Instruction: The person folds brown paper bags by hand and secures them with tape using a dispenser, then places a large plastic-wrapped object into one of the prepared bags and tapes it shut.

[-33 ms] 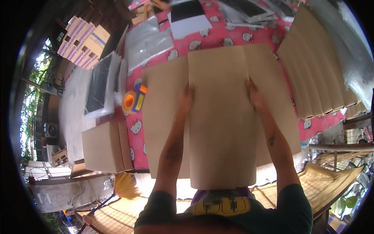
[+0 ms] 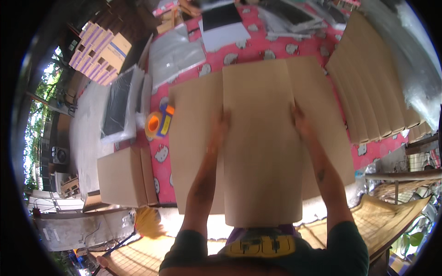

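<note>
- Cardboard sheet (image 2: 261,156): I see it spread on the pink patterned cloth (image 2: 251,55), with a middle panel between two side panels; the middle one reaches nearest the person's torso.
- Well left of the sheet, toward its far end, I have stacked purple-and-tan boxes (image 2: 99,53).
- Left of the sheet, nearer than those, lies a plastic-wrapped dark panel (image 2: 120,103).
- A brown carton (image 2: 122,177) stands left of the sheet's near half.
- Just beside the sheet's left edge sits a blue-and-orange tape dispenser (image 2: 162,123).
- Left hand (image 2: 224,122): at the left edge of the sheet's middle panel; blur means I cannot tell whether its fingers clamp or only rest.
- Right hand (image 2: 300,120): at the middle panel's right edge, fingers close together; their grip I cannot tell.
- Right of the sheet I have a row of folded cardboard pieces (image 2: 368,87).
</note>
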Demonstrator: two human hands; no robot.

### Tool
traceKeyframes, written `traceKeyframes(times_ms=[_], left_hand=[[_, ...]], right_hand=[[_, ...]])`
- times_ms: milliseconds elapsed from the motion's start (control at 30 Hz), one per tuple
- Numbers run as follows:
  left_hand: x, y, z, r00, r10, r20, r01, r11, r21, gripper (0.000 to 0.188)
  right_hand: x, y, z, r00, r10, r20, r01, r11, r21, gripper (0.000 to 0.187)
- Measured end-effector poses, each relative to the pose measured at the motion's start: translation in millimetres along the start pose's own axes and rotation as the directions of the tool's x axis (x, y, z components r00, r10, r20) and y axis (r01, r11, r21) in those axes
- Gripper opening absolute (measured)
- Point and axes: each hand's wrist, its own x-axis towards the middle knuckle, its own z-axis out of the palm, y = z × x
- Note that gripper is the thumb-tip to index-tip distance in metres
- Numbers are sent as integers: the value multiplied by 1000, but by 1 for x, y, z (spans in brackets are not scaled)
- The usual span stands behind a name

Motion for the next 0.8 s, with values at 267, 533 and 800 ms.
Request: traceKeyframes(times_ms=[267, 533, 800], left_hand=[[-228, -54, -11, 988, 150, -34, -150, 989, -7, 37], [-160, -50, -15, 992, 75, 105, -75, 997, -1, 53], [59, 16, 6, 983, 74, 169, 22, 863, -505, 72]], right_hand=[[-219, 97, -10, 988, -132, 82, 122, 985, 118, 56], [-131, 75, -4, 970, -240, 44, 230, 961, 156, 58], [79, 31, -6, 968, -251, 27, 240, 946, 216, 70]])
